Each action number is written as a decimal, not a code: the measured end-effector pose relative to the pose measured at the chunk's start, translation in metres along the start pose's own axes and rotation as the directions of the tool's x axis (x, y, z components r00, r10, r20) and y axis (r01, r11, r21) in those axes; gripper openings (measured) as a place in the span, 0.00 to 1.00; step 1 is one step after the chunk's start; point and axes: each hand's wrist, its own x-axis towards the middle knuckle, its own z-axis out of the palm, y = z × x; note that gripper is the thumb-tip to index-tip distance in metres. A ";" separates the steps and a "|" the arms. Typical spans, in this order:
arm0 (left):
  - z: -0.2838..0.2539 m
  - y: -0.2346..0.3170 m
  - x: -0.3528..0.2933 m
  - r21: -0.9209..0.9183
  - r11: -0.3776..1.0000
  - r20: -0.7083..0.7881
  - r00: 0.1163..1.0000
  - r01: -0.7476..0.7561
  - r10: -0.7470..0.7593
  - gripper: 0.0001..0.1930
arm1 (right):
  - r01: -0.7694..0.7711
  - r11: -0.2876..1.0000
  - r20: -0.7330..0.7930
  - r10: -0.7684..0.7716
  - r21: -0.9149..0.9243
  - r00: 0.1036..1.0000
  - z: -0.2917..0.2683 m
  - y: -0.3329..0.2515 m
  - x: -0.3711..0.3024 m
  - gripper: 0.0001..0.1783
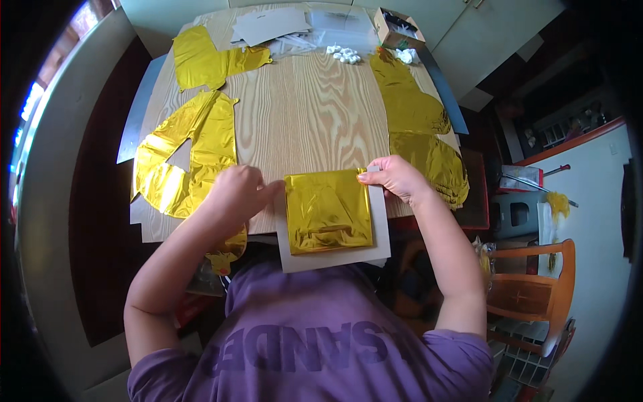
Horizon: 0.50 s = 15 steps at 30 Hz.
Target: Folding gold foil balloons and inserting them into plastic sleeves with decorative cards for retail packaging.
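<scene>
With the folded gold packet (329, 213) as the clock's centre, the right hand (398, 177) comes in at 2 o'clock, forearm slanting up from 4, thumb pressed over the top corner and clamped on the pale card (380, 231) beneath. The left hand (242, 189) sits at 10 o'clock, wrist bent, fingers curled, a digit reaching the card's edge; whether it grips there I cannot tell. Packet and card overhang the table's near edge, before the person's chest. The right fingers behind the card are hidden, and the left forearm covers part of a gold piece (231, 249) drooping at 8. The foil is glossy and creased: a shape with a triangular hole (213, 144) lies at 10, a rounded double-bulge sheet (415, 110) at 1 to 2. The wood-grained table (295, 114) shows wavy figuring toward 12.
</scene>
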 end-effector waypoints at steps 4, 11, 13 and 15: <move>0.025 0.033 0.007 0.196 0.913 -0.207 0.895 -0.359 0.396 0.25 | 0.093 0.964 -0.116 -0.125 -0.247 0.985 0.006 0.003 0.003 0.13; 0.078 0.028 0.020 0.061 0.783 -0.195 0.762 -0.620 0.618 0.33 | 0.096 0.620 -0.475 -0.682 -0.779 0.556 0.036 0.027 -0.051 0.26; 0.078 0.029 0.018 0.048 0.790 -0.200 0.769 -0.611 0.607 0.33 | -0.006 0.696 -0.572 -0.586 -0.718 0.574 0.042 0.042 -0.088 0.25; 0.075 0.031 0.016 0.049 0.789 -0.205 0.767 -0.612 0.608 0.33 | -0.084 0.815 -0.619 -0.364 -0.573 0.696 0.050 0.073 -0.110 0.25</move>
